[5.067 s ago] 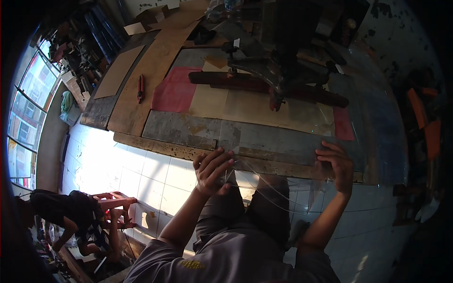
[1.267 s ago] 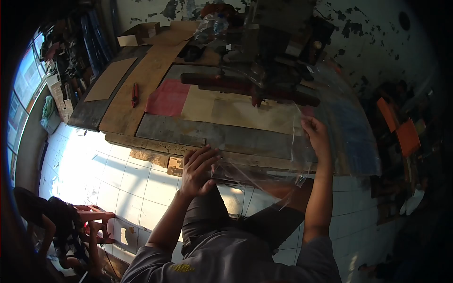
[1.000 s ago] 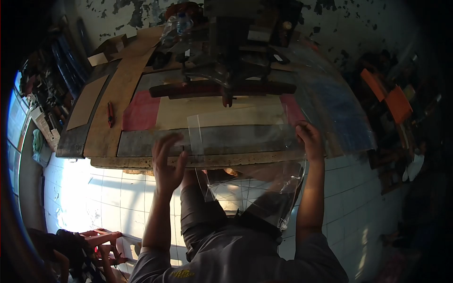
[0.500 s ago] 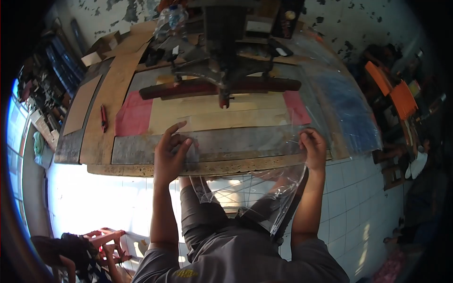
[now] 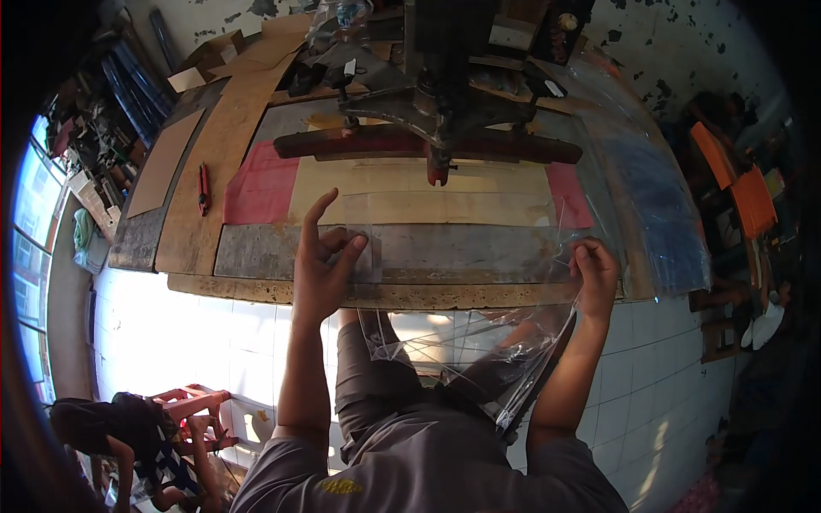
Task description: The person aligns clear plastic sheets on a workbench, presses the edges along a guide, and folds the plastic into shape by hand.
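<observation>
A clear plastic sheet [image 5: 462, 265] stretches between my hands over the front edge of the table, and its lower part hangs in folds above my lap. My left hand [image 5: 327, 261] pinches its left edge between thumb and fingers, the index finger raised. At the right edge, my right hand [image 5: 594, 267] holds the sheet with curled fingers. Behind the sheet lies a yellowish panel [image 5: 419, 205] with a pink piece [image 5: 262, 188] at its left end and another pink piece [image 5: 566, 192] at its right. Above them is a machine with a long dark-red pressing bar [image 5: 359, 144].
A red cutter knife [image 5: 203, 190] lies on cardboard at the left. Blue-tinted plastic sheets [image 5: 658, 205] cover the table's right side. Another person [image 5: 128, 440] is low at the left by a red stool [image 5: 201, 406]. Orange pieces [image 5: 746, 201] are at the far right.
The whole view has shifted, so the table and machine appear farther right and slightly higher. Both hands still hold the plastic sheet; my left index finger points up more.
</observation>
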Available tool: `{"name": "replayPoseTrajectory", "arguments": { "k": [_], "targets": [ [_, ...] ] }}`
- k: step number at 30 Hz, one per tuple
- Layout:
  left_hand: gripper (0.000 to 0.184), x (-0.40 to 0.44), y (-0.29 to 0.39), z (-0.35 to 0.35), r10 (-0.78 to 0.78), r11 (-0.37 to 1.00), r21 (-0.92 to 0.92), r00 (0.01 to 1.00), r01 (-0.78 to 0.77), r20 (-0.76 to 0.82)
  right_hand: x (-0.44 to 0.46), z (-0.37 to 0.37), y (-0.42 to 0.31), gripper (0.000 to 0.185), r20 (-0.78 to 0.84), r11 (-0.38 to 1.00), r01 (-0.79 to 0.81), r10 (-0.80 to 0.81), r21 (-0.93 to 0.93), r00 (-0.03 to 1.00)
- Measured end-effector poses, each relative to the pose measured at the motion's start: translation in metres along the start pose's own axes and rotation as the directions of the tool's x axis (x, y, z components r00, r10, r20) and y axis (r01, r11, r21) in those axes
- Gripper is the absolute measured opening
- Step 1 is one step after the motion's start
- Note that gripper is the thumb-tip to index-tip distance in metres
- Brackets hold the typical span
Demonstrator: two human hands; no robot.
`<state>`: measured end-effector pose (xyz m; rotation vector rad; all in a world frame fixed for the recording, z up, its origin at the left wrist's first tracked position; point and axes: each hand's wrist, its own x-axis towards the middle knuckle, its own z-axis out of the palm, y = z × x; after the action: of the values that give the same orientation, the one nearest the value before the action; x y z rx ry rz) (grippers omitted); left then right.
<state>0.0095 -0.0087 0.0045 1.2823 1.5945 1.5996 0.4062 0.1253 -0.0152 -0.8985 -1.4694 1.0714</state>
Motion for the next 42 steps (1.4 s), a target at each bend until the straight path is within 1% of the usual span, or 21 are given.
{"name": "replayPoseTrajectory", "arguments": {
  "k": [4, 10, 13, 14, 20, 26, 28, 29, 30, 31, 32, 33, 34, 35, 36, 37, 39, 40, 42],
  "targets": [
    [0.068, 0.000, -0.003, 0.001, 0.024, 0.999, -0.040, 1.000, -0.024, -0.001, 0.000, 0.000, -0.001, 0.023, 0.004, 1.000, -0.013, 0.013, -0.002, 1.000],
    [0.067, -0.002, 0.001, -0.003, 0.029, 0.999, -0.021, 0.999, -0.028, 0.032, -0.001, -0.001, 0.001, 0.021, -0.009, 1.000, -0.006, 0.006, -0.024, 1.000],
    [0.069, -0.002, 0.008, -0.003, 0.059, 0.998, 0.032, 0.998, -0.060, 0.033, 0.000, -0.003, 0.005, 0.020, -0.008, 0.999, -0.004, 0.004, -0.043, 1.000],
    [0.071, -0.002, 0.005, -0.003, 0.063, 0.998, -0.004, 0.998, -0.063, 0.028, 0.000, -0.004, 0.006, 0.020, -0.002, 0.999, -0.002, 0.002, -0.054, 1.000],
    [0.075, -0.002, 0.005, -0.005, 0.061, 0.998, 0.004, 0.997, -0.061, 0.053, 0.001, -0.001, 0.004, 0.020, -0.009, 0.997, 0.001, -0.002, -0.083, 1.000],
    [0.079, -0.001, 0.000, -0.004, 0.112, 0.994, -0.001, 0.994, -0.112, 0.003, 0.003, 0.002, 0.005, 0.021, -0.003, 0.996, -0.010, 0.009, -0.092, 1.000],
    [0.071, 0.004, -0.003, -0.001, 0.260, 0.958, 0.161, 0.957, -0.238, -0.129, 0.003, 0.007, -0.001, 0.021, 0.004, 0.995, -0.010, 0.010, -0.103, 1.000],
    [0.067, 0.001, -0.005, 0.003, 0.331, 0.928, 0.241, 0.926, -0.284, -0.183, -0.003, 0.009, -0.005, 0.021, -0.029, 0.997, -0.035, 0.033, -0.067, 0.999],
    [0.059, -0.006, -0.001, 0.006, 0.466, 0.854, 0.360, 0.859, -0.375, -0.213, -0.011, 0.021, -0.017, 0.022, -0.062, 0.998, -0.057, 0.055, -0.031, 0.997],
    [0.051, -0.015, 0.008, 0.006, 0.597, 0.756, 0.478, 0.770, -0.447, -0.224, -0.018, 0.033, -0.029, 0.022, -0.096, 0.997, -0.074, 0.075, 0.009, 0.993],
    [0.043, -0.023, 0.016, 0.007, 0.720, 0.632, 0.593, 0.660, -0.498, -0.214, -0.026, 0.042, -0.039, 0.022, -0.114, 0.993, -0.116, 0.115, 0.003, 0.987],
    [0.033, -0.043, 0.018, 0.014, 0.648, 0.725, 0.440, 0.740, -0.530, -0.178, -0.031, 0.049, -0.048, 0.022, -0.084, 0.998, -0.056, 0.057, 0.012, 0.995],
    [0.024, -0.070, 0.021, 0.021, 0.568, 0.806, 0.278, 0.815, -0.522, -0.118, -0.039, 0.055, -0.057, 0.022, -0.054, 1.000, -0.007, 0.008, 0.023, 0.999],
    [0.015, -0.086, 0.036, 0.023, 0.455, 0.875, 0.132, 0.884, -0.466, 0.107, -0.047, 0.062, -0.065, 0.021, -0.021, 0.999, 0.037, -0.036, 0.037, 0.999],
    [0.018, -0.094, 0.053, 0.027, 0.309, 0.930, 0.087, 0.887, -0.358, 0.342, -0.052, 0.071, -0.074, 0.020, 0.016, 0.994, 0.084, -0.085, 0.072, 0.996],
    [0.026, -0.101, 0.069, 0.031, 0.206, 0.939, 0.161, 0.872, -0.304, 0.444, -0.056, 0.079, -0.083, 0.020, 0.027, 0.992, 0.110, -0.112, 0.058, 0.993],
    [0.041, -0.108, 0.051, 0.044, 0.084, 0.987, 0.071, 0.845, -0.142, 0.528, -0.064, 0.093, -0.096, 0.020, 0.056, 0.986, 0.166, -0.168, 0.031, 0.984],
    [0.045, -0.112, 0.043, 0.048, 0.157, 0.974, 0.070, 0.870, -0.213, 0.468, -0.067, 0.096, -0.099, 0.018, 0.086, 0.988, 0.155, -0.157, 0.020, 0.984],
    [0.059, -0.118, 0.037, 0.055, 0.312, 0.930, 0.081, 0.887, -0.358, 0.341, -0.072, 0.102, -0.099, 0.016, 0.110, 0.987, 0.137, -0.127, -0.081, 0.986]
  ]
}}
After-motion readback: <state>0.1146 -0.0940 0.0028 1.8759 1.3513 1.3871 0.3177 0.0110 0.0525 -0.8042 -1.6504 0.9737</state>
